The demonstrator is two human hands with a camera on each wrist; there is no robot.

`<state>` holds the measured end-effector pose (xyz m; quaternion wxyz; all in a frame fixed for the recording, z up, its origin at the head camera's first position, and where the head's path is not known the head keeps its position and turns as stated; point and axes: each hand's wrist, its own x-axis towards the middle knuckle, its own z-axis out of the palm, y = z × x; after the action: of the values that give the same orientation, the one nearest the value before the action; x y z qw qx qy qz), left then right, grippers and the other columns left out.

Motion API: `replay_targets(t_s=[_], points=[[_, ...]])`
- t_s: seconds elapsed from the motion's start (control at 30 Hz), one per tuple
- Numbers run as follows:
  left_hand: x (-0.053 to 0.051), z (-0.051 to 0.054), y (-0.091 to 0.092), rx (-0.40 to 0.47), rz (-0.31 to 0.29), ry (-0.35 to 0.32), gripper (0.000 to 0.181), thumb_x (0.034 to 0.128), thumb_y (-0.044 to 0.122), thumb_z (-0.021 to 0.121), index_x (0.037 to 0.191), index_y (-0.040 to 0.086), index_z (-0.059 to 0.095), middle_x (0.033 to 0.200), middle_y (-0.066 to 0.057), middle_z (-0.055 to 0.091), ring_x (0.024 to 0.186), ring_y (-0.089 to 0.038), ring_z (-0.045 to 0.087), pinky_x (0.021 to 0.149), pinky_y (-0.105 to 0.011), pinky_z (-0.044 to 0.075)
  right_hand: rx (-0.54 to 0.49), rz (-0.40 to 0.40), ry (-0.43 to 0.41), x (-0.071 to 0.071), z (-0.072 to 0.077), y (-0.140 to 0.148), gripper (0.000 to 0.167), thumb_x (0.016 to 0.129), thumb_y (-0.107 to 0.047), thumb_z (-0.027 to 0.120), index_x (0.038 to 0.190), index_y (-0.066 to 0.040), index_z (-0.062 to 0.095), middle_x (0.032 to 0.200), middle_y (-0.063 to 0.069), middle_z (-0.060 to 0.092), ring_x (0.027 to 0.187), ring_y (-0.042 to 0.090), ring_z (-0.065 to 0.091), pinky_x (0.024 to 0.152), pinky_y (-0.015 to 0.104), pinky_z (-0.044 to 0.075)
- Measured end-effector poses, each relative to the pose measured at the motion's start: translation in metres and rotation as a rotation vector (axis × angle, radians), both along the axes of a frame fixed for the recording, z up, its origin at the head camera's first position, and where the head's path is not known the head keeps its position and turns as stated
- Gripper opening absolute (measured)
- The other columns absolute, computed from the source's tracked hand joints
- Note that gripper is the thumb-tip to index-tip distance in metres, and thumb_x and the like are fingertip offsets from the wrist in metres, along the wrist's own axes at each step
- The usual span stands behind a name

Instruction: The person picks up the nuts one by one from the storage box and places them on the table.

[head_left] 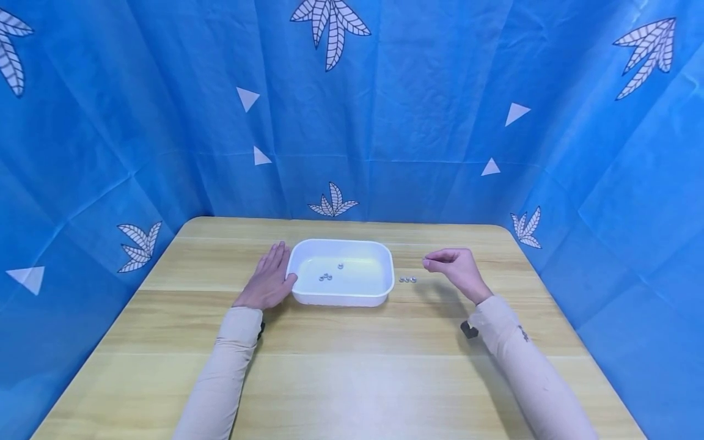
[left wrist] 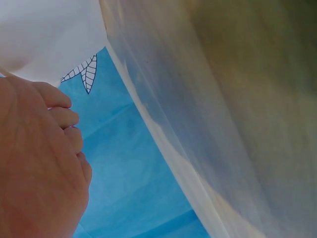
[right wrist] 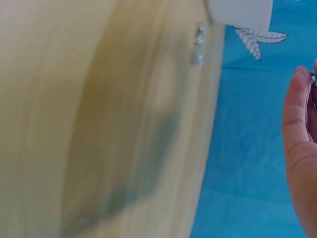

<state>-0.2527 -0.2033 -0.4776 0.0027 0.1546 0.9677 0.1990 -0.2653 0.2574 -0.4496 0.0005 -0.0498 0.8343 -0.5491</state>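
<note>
A blue curtain [head_left: 429, 122] printed with white leaves and triangles hangs behind and on both sides of a pale wooden table [head_left: 352, 366]. At the left side of a white tray [head_left: 363, 281], the left hand [head_left: 266, 281] lies with its fingers straight and close together, pointing away from the person, and its thumb touches the tray's near left rim. The tray sits just to the right of that hand. Inside it, to the right of the left thumb, three shiny balls [head_left: 326, 276] are bunched together, and a fourth ball [head_left: 340, 266] lies a little apart, farther from the hand.

The right hand [head_left: 456, 266] is raised above the table, well to the right of the tray, its thumb and fingertips pinching a small shiny ball [right wrist: 314, 78], partly cut off at the edge of the right wrist view. Below and to the left of those fingertips, a short row of three balls [head_left: 407, 280] stands on the table, between the right hand and the tray.
</note>
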Motion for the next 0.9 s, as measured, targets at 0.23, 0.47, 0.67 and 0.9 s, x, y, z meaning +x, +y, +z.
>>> replay_targets(t_s=[0.23,0.47,0.67,0.9], points=[[0.0,-0.002,0.001,0.005,-0.002,-0.001,0.073,0.1068,0.036,0.028,0.162,-0.007,0.009,0.173,-0.024,-0.002,0.162,-0.042,-0.002,0.132,-0.058,0.004,0.054,-0.022,-0.037,0.002,-0.008,0.013,0.045,0.088,-0.03,0.083,0.12,0.001,0.075,0.111,0.012,0.08,0.09,0.005,0.076,0.091,0.019,0.053],[-0.001,-0.002,-0.001,0.004,-0.004,-0.004,0.073,0.1073,0.035,0.03,0.162,-0.007,0.008,0.173,-0.024,-0.002,0.163,-0.042,-0.003,0.132,-0.058,0.004,0.109,-0.037,-0.048,0.001,-0.015,0.022,0.043,0.088,-0.031,0.082,0.119,-0.002,0.076,0.113,0.012,0.08,0.093,0.003,0.072,0.089,0.021,0.055],[0.0,-0.001,0.0,0.003,-0.002,0.008,0.072,0.1071,0.033,0.031,0.162,-0.009,0.01,0.173,-0.026,0.0,0.162,-0.043,-0.001,0.132,-0.059,0.005,0.145,-0.03,-0.062,0.002,-0.022,0.028,0.04,0.089,-0.029,0.081,0.118,-0.003,0.076,0.119,0.015,0.078,0.096,0.006,0.071,0.089,0.018,0.054],[0.001,-0.002,0.0,0.01,-0.002,0.036,0.071,0.1067,0.031,0.033,0.161,-0.011,0.012,0.172,-0.028,0.003,0.162,-0.045,0.001,0.131,-0.061,0.006,0.193,-0.025,-0.068,0.001,-0.028,0.031,0.039,0.088,-0.028,0.081,0.117,-0.003,0.077,0.122,0.016,0.076,0.105,0.017,0.07,0.094,0.027,0.053]])
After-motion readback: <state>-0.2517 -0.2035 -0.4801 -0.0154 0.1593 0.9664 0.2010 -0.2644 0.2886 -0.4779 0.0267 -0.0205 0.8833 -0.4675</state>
